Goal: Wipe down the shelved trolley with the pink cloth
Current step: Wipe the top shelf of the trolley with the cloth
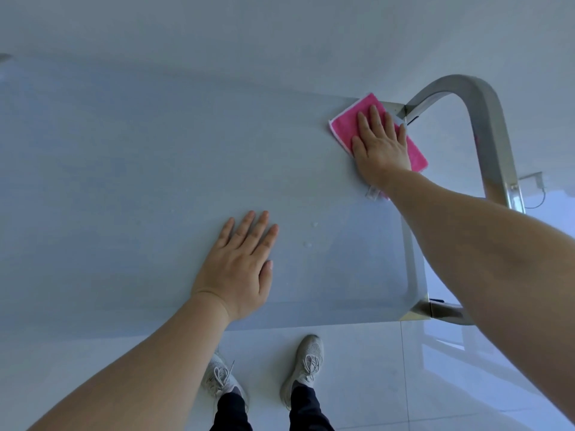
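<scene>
My left hand [241,269] sits nearest me, flat with fingers spread, empty, bracing the trolley [124,181] top so it doesn't roll. Further out at about 1 o'clock, my right hand [381,147] is splayed flat, pressing the cloth [345,119] down at the far corner, right by the handle [485,126]. I'd say keep the palm pressure even and drag in overlapping strokes back toward the droplets [311,234] in between. The cloth is folded into a strip, long axis running roughly 11 to 5 o'clock.
</scene>
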The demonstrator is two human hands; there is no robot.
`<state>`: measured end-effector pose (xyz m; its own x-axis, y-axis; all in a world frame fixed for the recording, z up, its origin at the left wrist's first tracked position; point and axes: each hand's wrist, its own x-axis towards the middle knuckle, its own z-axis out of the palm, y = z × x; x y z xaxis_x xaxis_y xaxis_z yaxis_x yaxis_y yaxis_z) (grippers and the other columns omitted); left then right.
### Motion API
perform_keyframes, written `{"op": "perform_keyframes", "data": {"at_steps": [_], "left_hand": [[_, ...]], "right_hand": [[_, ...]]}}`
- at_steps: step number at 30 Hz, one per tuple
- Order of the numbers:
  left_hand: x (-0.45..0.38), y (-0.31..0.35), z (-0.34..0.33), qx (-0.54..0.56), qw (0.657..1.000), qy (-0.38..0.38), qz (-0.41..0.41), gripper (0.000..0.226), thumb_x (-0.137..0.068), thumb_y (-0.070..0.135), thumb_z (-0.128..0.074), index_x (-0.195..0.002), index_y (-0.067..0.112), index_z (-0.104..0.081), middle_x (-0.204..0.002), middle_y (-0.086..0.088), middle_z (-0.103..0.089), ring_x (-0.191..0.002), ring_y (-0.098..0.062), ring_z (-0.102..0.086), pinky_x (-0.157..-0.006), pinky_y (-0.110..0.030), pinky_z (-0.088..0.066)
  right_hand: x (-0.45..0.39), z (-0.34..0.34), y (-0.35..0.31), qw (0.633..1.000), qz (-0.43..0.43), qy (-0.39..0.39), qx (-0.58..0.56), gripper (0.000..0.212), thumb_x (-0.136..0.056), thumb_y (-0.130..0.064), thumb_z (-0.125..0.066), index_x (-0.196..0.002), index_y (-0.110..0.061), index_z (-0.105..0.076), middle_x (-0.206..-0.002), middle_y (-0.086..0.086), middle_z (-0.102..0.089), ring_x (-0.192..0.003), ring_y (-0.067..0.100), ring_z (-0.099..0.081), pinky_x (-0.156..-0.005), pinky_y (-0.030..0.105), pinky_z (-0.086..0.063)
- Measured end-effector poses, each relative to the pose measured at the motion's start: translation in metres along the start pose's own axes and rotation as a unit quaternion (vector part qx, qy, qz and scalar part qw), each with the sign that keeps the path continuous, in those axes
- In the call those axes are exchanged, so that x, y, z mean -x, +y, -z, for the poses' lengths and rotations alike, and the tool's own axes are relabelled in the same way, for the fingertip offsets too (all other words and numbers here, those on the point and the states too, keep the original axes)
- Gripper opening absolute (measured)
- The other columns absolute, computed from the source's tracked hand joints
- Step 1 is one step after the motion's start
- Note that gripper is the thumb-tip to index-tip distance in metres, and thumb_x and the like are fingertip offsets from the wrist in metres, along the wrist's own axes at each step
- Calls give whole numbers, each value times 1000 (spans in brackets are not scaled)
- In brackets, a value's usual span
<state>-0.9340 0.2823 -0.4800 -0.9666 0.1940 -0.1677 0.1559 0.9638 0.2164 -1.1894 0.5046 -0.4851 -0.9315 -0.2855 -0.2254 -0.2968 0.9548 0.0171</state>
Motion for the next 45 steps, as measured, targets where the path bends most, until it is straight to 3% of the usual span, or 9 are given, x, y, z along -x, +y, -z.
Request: {"op": "perform_keyframes", "data": {"at_steps": [6,18,21,29,32,36,45], "left_hand": [[1,1,2,-2,1000,-11,10,61,-86,32,-29,-141,10,-39,-151,-10,-32,-140,-29,-30,-115,-49,-20],[2,2,8,34,999,-4,18,60,-84,28,-26,-139,10,-44,-149,-9,-36,-139,-29,-31,-116,-47,-20],[3,2,8,34,999,-9,17,61,-84,29,-24,-141,12,-40,-151,-8,-33,-141,-28,-27,-117,-47,-17],[0,2,13,59,998,6,12,61,-83,27,-24,-137,7,-45,-149,-12,-37,-139,-31,-31,-115,-48,-20],[5,-2,17,74,997,10,-12,56,-82,21,-29,-129,1,-54,-140,-18,-47,-131,-36,-42,-110,-51,-29],[16,-37,24,17,1000,13,18,58,-84,27,-28,-129,2,-53,-140,-18,-48,-131,-37,-43,-110,-50,-28],[13,-52,17,18,999,17,36,57,-86,29,-30,-133,5,-50,-144,-15,-43,-134,-36,-39,-111,-50,-29]], "right_hand": [[32,-8,-12,999,45,3,-16,58,-96,-48,-9,-149,-27,-2,-159,-1,2,-145,22,6,-116,41,7],[201,-38,-59,974,218,-51,25,58,-95,-45,-20,-149,-24,-13,-156,1,-2,-144,28,5,-115,50,2],[224,-42,-60,969,237,-58,23,58,-97,-44,-19,-149,-24,-7,-157,2,-3,-144,29,7,-115,50,4],[224,-42,-59,969,232,-76,27,58,-96,-46,-12,-148,-29,7,-156,-2,8,-143,22,19,-115,45,8],[225,-41,-59,970,227,-86,28,57,-96,-47,-10,-147,-31,11,-156,-4,12,-142,20,22,-115,45,11],[228,-42,-61,969,229,-90,28,57,-96,-48,-9,-146,-31,12,-155,-4,15,-142,20,24,-114,44,13],[192,-37,-57,959,273,-74,31,58,-95,-48,-17,-148,-28,-5,-154,-3,3,-142,24,11,-115,48,4]]}}
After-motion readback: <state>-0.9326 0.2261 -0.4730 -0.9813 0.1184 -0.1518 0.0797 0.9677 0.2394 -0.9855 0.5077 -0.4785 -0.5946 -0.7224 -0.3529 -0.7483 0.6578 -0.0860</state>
